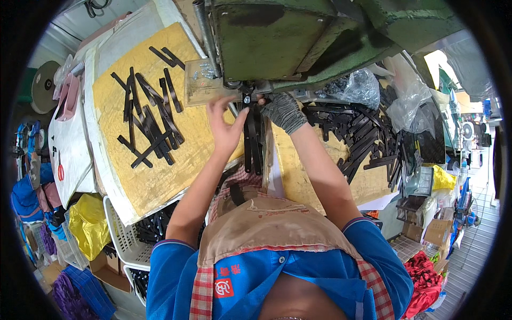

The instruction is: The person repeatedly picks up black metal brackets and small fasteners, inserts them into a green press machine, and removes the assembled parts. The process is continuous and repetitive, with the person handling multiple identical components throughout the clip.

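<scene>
A pair of long black metal strips (252, 144) hangs toward me from the small working point (247, 99) of a green machine (266, 48). My right hand (285, 112), in a grey knitted glove with bare fingertips, closes on the upper end of the strips, just right of that point. My left hand (224, 124) is bare, slightly blurred, and held just left of it with thumb and fingers apart. Nothing shows in it. Beside its fingertips, a shallow tray (192, 93) carries small shiny metal pieces (205, 69), probably rivets.
Joined black strips (152, 114) lie on a yellow board (176, 42) at left. A heap of loose black strips (368, 138) covers the right board, beside clear plastic bags (360, 88). White baskets (125, 234) with black parts stand low left. A threaded rod (205, 32) rises beside the machine.
</scene>
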Action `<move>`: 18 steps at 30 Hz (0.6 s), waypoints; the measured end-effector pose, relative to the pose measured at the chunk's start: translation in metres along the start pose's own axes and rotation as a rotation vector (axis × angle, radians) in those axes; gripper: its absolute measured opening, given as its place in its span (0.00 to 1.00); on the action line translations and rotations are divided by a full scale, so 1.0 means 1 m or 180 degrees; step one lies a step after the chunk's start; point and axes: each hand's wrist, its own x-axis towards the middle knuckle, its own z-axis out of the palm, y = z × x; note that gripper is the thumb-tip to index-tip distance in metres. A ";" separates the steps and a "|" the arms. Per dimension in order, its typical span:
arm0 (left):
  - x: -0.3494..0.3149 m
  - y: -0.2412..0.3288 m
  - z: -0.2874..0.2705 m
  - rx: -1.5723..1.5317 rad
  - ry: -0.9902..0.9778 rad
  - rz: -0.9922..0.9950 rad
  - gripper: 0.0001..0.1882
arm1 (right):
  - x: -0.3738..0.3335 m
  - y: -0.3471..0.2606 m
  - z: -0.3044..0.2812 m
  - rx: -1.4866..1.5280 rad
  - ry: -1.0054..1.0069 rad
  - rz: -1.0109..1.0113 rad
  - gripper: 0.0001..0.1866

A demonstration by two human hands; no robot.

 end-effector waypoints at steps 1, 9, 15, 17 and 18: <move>-0.012 -0.002 -0.001 -0.0131 0.0225 -0.0318 0.09 | -0.003 -0.001 0.006 0.0065 0.0042 -0.0040 0.11; -0.064 0.005 -0.024 -0.1900 -0.1735 -0.3139 0.17 | 0.000 0.006 -0.002 0.0026 0.0133 -0.0192 0.11; -0.050 0.028 -0.027 -0.2193 -0.1850 -0.3181 0.18 | -0.047 -0.012 -0.032 0.0039 -0.0968 -0.0120 0.16; -0.047 0.040 -0.030 -0.2238 -0.1800 -0.3117 0.17 | -0.082 -0.027 -0.075 -0.1704 -0.0577 -0.0512 0.19; -0.055 0.042 -0.038 -0.2008 -0.1201 -0.2914 0.17 | -0.126 -0.048 -0.040 -0.2236 0.0065 -0.0167 0.19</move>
